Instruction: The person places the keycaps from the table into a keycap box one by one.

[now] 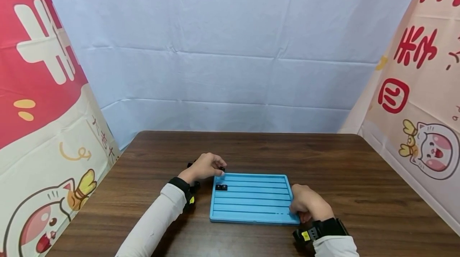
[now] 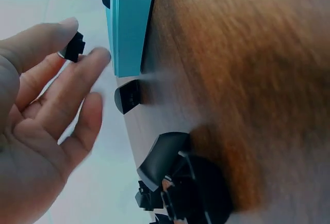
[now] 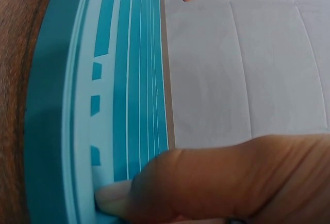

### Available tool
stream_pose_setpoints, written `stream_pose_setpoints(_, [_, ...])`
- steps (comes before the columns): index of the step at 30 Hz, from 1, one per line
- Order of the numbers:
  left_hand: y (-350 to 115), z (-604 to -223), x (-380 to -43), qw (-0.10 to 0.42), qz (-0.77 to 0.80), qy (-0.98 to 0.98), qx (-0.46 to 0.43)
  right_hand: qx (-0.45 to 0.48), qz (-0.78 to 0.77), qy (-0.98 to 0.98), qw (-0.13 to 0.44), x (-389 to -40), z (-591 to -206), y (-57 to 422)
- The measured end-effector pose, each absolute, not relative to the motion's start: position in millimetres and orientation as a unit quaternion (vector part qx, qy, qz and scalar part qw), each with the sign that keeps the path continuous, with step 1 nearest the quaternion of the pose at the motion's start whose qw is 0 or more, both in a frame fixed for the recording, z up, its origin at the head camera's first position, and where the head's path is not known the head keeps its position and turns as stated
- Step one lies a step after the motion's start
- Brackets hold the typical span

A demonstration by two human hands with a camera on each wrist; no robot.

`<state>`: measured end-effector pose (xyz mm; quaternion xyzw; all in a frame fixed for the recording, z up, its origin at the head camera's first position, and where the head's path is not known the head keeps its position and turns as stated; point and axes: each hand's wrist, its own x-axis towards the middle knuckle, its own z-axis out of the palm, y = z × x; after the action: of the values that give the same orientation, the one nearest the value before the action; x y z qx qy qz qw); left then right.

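My left hand (image 1: 205,168) pinches a small black keycap (image 2: 75,47) between thumb and fingers, just above the far left corner of a light blue grooved tray (image 1: 251,200). Two black keycaps (image 1: 221,187) sit side by side at the left end of one of the tray's slots. At the tray's near right side, my right hand (image 1: 310,203) grips the edge, its thumb (image 3: 116,195) lying on the top face and the other fingers curled low at the side, mostly hidden.
On the brown wooden table (image 1: 172,141), another black keycap (image 2: 128,96) lies close to the tray's corner. Several more black pieces (image 2: 164,157) are by the left wrist, partly hidden in the head view. A pale cloth (image 1: 230,69) hangs behind the table, with printed cloths on both sides.
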<state>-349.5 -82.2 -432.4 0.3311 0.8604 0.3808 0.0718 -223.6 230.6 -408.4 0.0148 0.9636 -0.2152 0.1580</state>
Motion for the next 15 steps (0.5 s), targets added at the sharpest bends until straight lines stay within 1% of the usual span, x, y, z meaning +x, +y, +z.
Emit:
stream_pose_setpoints(6, [-80.7,-435.5,-351.8,0.059,0.392,0.862,0.316,0.013,-0.218,0.962,0.162,-224.4,-408.3,231.4])
stream_pose_setpoints(15, [-79.1,-437.6,-350.6,0.052,0.411,0.861,0.296,0.002,-0.22,0.963,0.156,-222.9,-407.6,232.8])
